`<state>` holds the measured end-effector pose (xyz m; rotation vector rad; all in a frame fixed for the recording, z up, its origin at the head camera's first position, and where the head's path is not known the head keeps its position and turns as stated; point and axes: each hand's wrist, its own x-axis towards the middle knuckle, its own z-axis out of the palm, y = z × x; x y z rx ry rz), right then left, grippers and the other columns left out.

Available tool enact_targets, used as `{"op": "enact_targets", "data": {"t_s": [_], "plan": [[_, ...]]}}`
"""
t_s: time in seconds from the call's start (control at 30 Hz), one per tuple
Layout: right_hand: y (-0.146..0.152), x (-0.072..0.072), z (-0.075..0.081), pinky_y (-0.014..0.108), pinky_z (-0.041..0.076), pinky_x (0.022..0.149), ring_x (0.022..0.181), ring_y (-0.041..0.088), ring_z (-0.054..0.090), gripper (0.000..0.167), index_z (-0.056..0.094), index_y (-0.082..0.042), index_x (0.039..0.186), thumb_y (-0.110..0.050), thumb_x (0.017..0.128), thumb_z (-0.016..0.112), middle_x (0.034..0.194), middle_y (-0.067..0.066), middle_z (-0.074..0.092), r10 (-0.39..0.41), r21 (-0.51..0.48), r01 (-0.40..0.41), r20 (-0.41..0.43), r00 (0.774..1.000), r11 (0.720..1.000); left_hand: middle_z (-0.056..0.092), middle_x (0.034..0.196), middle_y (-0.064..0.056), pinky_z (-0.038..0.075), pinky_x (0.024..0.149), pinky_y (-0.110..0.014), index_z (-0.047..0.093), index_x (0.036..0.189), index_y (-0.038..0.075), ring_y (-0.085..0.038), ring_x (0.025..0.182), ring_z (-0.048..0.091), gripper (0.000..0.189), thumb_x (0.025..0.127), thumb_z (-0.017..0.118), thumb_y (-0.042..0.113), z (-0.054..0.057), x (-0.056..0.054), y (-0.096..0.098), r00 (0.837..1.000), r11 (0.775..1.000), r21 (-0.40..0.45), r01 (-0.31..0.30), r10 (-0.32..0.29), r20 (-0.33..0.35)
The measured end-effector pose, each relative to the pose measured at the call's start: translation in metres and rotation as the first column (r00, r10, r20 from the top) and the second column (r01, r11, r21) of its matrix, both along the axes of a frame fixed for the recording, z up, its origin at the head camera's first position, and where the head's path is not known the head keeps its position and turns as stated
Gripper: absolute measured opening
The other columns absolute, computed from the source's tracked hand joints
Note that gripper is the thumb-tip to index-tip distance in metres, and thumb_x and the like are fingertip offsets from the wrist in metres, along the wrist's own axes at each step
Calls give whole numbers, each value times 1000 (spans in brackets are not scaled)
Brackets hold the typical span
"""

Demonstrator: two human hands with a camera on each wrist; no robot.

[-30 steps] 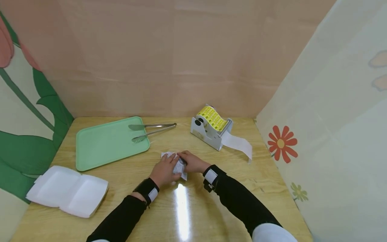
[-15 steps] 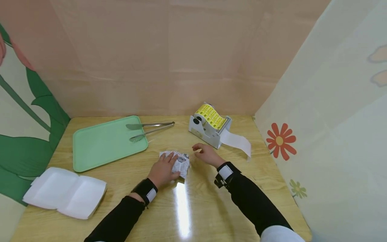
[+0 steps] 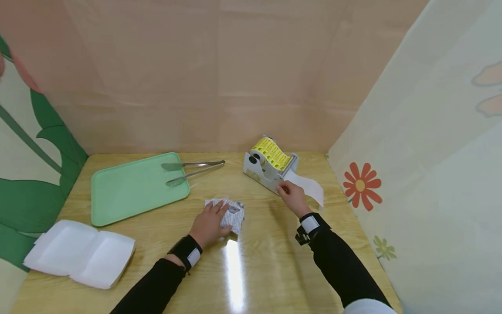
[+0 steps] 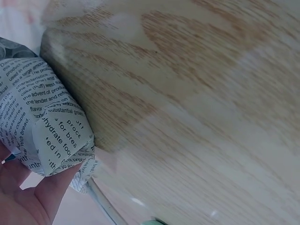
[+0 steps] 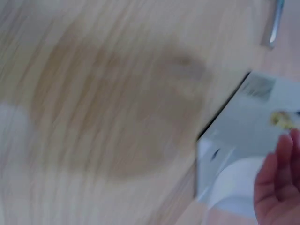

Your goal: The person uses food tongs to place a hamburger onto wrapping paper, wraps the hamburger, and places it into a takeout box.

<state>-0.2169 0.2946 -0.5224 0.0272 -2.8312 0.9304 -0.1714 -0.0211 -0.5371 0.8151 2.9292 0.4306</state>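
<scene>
A small bundle wrapped in newsprint-patterned paper (image 3: 234, 215) lies on the table in front of me. My left hand (image 3: 209, 225) rests on its left side, fingers spread over the top and thumb along the near edge. In the left wrist view, printed text and folds show on the wrapped bundle (image 4: 44, 112); its contents are hidden. My right hand (image 3: 293, 197) is at the front of the label dispenser (image 3: 260, 173), near the hanging strip (image 3: 307, 185), fingers loosely bent. Nothing shows in its grasp. A roll of yellow labels (image 3: 272, 153) sits in the dispenser.
A green tray (image 3: 131, 189) stands at the back left, with metal tongs (image 3: 200, 164) lying across its right edge. An opened white foam box (image 3: 82, 253) sits at the front left. Printed sheets wall the table (image 3: 270, 270) at the back and sides.
My right hand has left the wrapped bundle and moved right to the label dispenser. The left hand has stayed on the bundle. The view has shifted slightly.
</scene>
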Motion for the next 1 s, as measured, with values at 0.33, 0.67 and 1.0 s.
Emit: {"op": "enact_targets", "data": {"t_s": [0.33,0.67,1.0], "plan": [[54,-11,-27,47,48,63,75,35,59,32,59,-1,97,-22,79,76,85,16,60,-44,477,106,-139,989,873,40,149,-9,49,91,-50,41,144,14,-38,134,37,71,88,56,55,-1,1,-3,1000,1000,-7,-11,10,-27],[74,-14,-39,43,49,59,73,31,59,13,61,0,93,-8,84,67,83,15,61,101,761,47,-147,984,647,42,147,-12,48,93,-51,44,142,12,-40,132,39,71,87,58,54,1,1,1,1000,1000,10,10,-10,-27],[71,-21,-35,44,47,59,71,33,58,8,61,1,87,-3,81,64,79,16,59,141,756,-2,-120,983,655,42,147,-11,47,94,-51,43,143,12,-39,133,39,71,87,57,54,1,1,-1,1000,1000,14,1,-1,-19]]}}
